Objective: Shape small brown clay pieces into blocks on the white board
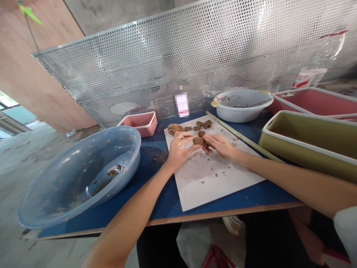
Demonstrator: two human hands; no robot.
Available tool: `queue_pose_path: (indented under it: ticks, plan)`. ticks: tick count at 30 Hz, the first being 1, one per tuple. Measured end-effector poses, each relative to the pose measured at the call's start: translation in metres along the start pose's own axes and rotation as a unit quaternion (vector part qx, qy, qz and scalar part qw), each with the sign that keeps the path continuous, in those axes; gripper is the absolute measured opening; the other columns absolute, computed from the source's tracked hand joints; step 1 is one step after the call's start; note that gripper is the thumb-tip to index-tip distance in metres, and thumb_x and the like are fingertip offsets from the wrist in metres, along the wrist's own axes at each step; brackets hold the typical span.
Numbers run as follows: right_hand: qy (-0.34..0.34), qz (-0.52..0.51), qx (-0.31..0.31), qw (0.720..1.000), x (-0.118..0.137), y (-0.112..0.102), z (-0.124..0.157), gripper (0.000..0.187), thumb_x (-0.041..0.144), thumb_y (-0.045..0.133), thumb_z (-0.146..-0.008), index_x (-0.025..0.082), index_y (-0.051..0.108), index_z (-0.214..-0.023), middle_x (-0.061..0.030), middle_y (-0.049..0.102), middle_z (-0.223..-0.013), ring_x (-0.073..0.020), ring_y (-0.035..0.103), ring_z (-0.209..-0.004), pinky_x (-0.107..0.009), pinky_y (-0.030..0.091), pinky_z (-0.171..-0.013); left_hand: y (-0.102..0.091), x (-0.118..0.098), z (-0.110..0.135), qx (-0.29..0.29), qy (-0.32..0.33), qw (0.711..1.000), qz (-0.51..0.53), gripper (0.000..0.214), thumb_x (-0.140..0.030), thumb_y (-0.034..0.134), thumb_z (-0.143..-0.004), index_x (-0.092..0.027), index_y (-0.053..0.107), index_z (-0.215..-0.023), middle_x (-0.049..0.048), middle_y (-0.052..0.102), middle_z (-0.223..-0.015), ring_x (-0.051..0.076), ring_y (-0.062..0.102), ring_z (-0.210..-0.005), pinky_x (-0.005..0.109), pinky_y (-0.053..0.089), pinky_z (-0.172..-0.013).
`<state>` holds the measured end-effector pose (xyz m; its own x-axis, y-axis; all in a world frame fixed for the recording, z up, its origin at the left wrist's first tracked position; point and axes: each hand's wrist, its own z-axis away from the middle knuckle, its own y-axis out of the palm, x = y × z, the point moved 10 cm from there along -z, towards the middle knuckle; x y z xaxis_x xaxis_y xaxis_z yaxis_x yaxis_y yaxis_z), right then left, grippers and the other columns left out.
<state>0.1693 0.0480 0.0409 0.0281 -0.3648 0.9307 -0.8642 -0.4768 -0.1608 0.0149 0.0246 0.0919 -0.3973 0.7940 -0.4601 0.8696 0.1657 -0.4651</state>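
Observation:
Over a white board (212, 178) on the blue table (156, 178), both my hands pinch a small brown lump of clay (198, 141). My left hand (180, 147) grips it from the left with thumb and fingers closed. My right hand (220, 145) holds its right side, and a darker bit of clay (207, 150) hangs under those fingers. Behind them on the board lie a rounded clay ball (174, 128) and several small clay pieces (202, 125).
A big blue plastic basin (80, 175) with muddy water sits at the left. A small pink tray (141, 123), a white bowl (242, 105), a long stick (242, 137), an olive tray (309, 143) and a pink tray (315, 102) stand around. A perforated metal screen (195, 56) backs the table.

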Motion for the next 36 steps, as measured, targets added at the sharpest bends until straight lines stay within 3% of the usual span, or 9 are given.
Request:
queue_pose_path:
  ticks: [8,13,19,24,30,36]
  plan:
    - [-0.034,0.048,-0.002,0.998,0.015,0.003,0.004,0.057,0.07,0.061,-0.11,0.023,0.058,-0.078,0.0018,0.059,-0.069,-0.0138,0.054,-0.063,-0.031,0.043,-0.064,0.001,0.001,-0.001,-0.011,-0.014,1.0,0.005,0.044,-0.066,0.089,-0.09,-0.026,0.09,-0.11,0.009,0.08,-0.108,0.026,0.071,-0.105,0.046,0.058,-0.099]
    - [-0.049,0.082,-0.041,0.995,0.016,-0.008,0.003,0.056,0.069,0.059,-0.11,0.024,0.056,-0.077,0.002,0.057,-0.07,-0.0149,0.052,-0.063,-0.033,0.041,-0.063,0.011,0.003,0.0,0.04,-0.066,0.995,0.071,0.051,-0.064,0.093,-0.087,-0.026,0.089,-0.121,0.0091,0.084,-0.111,0.027,0.074,-0.106,0.047,0.059,-0.101]
    - [-0.056,0.13,-0.097,0.985,0.011,-0.016,0.003,0.043,0.064,0.058,-0.112,0.025,0.061,-0.092,-0.0004,0.064,-0.08,-0.018,0.059,-0.073,-0.036,0.047,-0.071,0.024,0.031,0.009,0.044,-0.224,0.948,0.223,0.043,-0.057,0.09,-0.092,-0.02,0.088,-0.113,0.013,0.087,-0.114,0.028,0.08,-0.101,0.041,0.064,-0.09]
    - [-0.03,0.09,-0.151,0.984,0.004,-0.023,0.006,0.044,0.07,0.068,-0.104,0.027,0.058,-0.113,-0.0011,0.072,-0.089,-0.0199,0.065,-0.075,-0.037,0.052,-0.07,0.037,0.043,0.018,0.047,-0.3,0.902,0.308,0.064,-0.054,0.099,-0.081,-0.02,0.075,-0.13,0.0088,0.086,-0.098,0.023,0.08,-0.081,0.039,0.066,-0.083]
    - [-0.053,0.16,-0.135,0.977,0.01,-0.022,0.009,0.042,0.063,0.074,-0.103,0.027,0.071,-0.124,-0.0054,0.075,-0.098,-0.0242,0.068,-0.09,-0.04,0.053,-0.076,0.04,0.044,0.02,0.047,-0.298,0.899,0.317,0.071,-0.06,0.099,-0.08,-0.021,0.07,-0.131,0.0074,0.084,-0.094,0.022,0.08,-0.079,0.039,0.067,-0.08]
    - [-0.069,0.18,-0.141,0.971,0.015,-0.022,0.01,0.035,0.062,0.074,-0.104,0.029,0.078,-0.118,-0.0066,0.077,-0.105,-0.0265,0.069,-0.095,-0.044,0.056,-0.084,0.036,0.042,0.019,0.037,-0.278,0.907,0.315,0.071,-0.059,0.098,-0.083,-0.021,0.067,-0.135,0.0065,0.083,-0.093,0.022,0.081,-0.079,0.039,0.067,-0.081]
